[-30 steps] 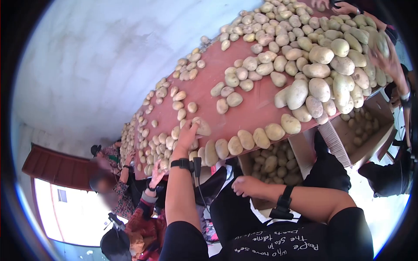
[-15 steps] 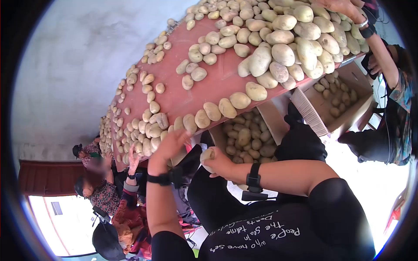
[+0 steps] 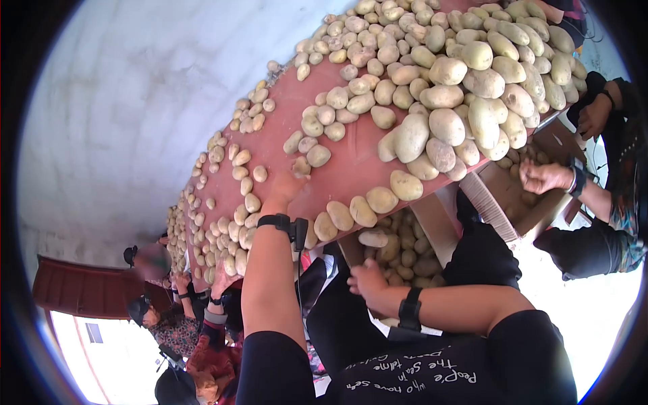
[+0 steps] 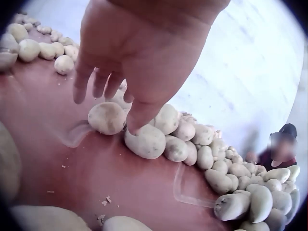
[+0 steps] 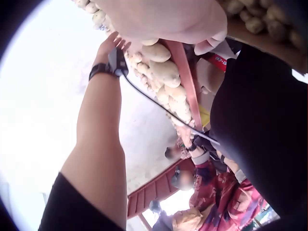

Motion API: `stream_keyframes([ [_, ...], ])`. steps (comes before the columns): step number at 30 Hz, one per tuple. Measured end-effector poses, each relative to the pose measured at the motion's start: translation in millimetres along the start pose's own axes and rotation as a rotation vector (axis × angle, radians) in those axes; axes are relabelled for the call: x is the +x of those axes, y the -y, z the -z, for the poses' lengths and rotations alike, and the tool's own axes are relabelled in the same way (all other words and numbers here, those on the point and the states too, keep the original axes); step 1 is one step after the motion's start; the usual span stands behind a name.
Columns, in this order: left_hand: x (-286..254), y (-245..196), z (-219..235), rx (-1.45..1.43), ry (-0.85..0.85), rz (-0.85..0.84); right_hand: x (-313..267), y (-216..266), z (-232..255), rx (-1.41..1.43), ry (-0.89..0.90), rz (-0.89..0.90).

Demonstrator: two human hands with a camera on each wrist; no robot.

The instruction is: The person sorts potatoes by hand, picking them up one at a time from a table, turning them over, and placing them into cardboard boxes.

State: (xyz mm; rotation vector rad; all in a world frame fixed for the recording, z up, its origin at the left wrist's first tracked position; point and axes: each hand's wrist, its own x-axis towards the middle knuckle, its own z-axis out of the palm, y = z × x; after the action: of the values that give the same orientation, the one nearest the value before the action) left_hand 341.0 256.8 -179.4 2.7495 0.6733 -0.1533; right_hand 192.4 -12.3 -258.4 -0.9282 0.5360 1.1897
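Observation:
In the head view my left hand (image 3: 287, 187) reaches over the red tabletop (image 3: 263, 152) to a small group of potatoes. Its fingers are extended in the left wrist view, and the thumb tip overlaps a pale potato (image 4: 146, 142), with a rounder potato (image 4: 107, 118) beside it. My right hand (image 3: 368, 280) is low at the cardboard box (image 3: 432, 229) by the table's edge, loosely curled with nothing in it. Just above that hand a blurred potato (image 3: 372, 237) shows over the potatoes in the box.
A big heap of potatoes (image 3: 482, 84) covers the table's right side; a row of potatoes (image 3: 362, 211) lines the near edge. Another cardboard box (image 3: 499, 202) stands at right, with another person's hand (image 3: 547, 177) over it. More people work at left, by a pale wall (image 3: 135, 121).
My left hand gripped a potato, moved back near my right hand, and now reaches out across the table. My right hand held a potato half a second ago and has let it go.

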Motion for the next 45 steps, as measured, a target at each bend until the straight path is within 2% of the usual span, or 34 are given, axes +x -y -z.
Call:
stream_keyframes([
  [1, 8, -1, -5, 0.029, -0.036, -0.011, -13, 7, 0, -0.123, 0.095, -0.014],
  [2, 14, -2, -8, 0.043, -0.042, -0.032, -18, 8, 0, -0.054, 0.217, -0.051],
  [4, 20, -3, -13, 0.07, -0.046, -0.072, -26, 16, -4, -0.136, 0.261, -0.109],
  [5, 22, -3, -15, -0.039, -0.003, 0.009, -26, 20, -5, -0.147, 0.285, -0.1],
  [9, 26, -10, -18, -0.001, -0.031, 0.091, -25, 33, -4, -0.202, 0.381, -0.081],
  [12, 7, -32, 7, -0.18, 0.144, 0.204, -25, 37, -4, -0.255, 0.444, -0.086],
  [15, -13, -10, 10, -0.927, 0.116, 0.155, -25, 37, 0, -0.248, 0.503, -0.082],
  [18, -54, -12, 28, -1.351, 0.299, 0.107, -25, 44, 0, -0.187, 0.517, -0.082],
  [22, -114, -20, 36, -1.323, 0.495, 0.009, -27, 59, -6, -0.047, 0.468, 0.017],
  [26, -186, -67, 20, -1.003, 0.299, 0.068, -43, 76, -13, 0.144, 0.343, 0.097],
  [27, -197, -67, 9, -0.929, 0.31, 0.072, -43, 75, -13, 0.14, 0.354, 0.118],
  [29, -221, -75, -10, -0.613, 0.282, -0.014, -45, 72, -9, 0.125, 0.387, 0.164],
  [30, -234, -80, -15, -0.453, 0.255, -0.055, -39, 68, -4, -0.014, 0.386, 0.15],
  [32, -253, -85, -23, -0.502, 0.246, 0.011, -26, 59, 4, -0.301, 0.392, 0.109],
  [33, -262, -83, -27, -0.536, 0.226, 0.03, -29, 61, 5, -0.308, 0.36, 0.113],
  [36, -279, -76, -33, -0.582, 0.131, 0.092, -33, 86, 11, -0.908, 0.37, 0.347],
  [38, -281, -75, -34, -1.017, 0.087, 0.184, -16, 98, 25, -1.224, 0.347, 0.503],
  [39, -280, -74, -31, -1.23, 0.064, 0.222, 3, 99, 36, -1.493, 0.301, 0.672],
  [42, -275, -70, -24, -1.946, 0.134, 0.195, -4, 114, 44, -1.706, 0.145, 0.574],
  [43, -270, -69, -24, -2.102, 0.183, 0.156, -5, 117, 44, -1.806, 0.104, 0.566],
  [45, -259, -71, -22, -2.213, 0.222, 0.075, 6, 112, 44, -1.809, 0.141, 0.655],
])
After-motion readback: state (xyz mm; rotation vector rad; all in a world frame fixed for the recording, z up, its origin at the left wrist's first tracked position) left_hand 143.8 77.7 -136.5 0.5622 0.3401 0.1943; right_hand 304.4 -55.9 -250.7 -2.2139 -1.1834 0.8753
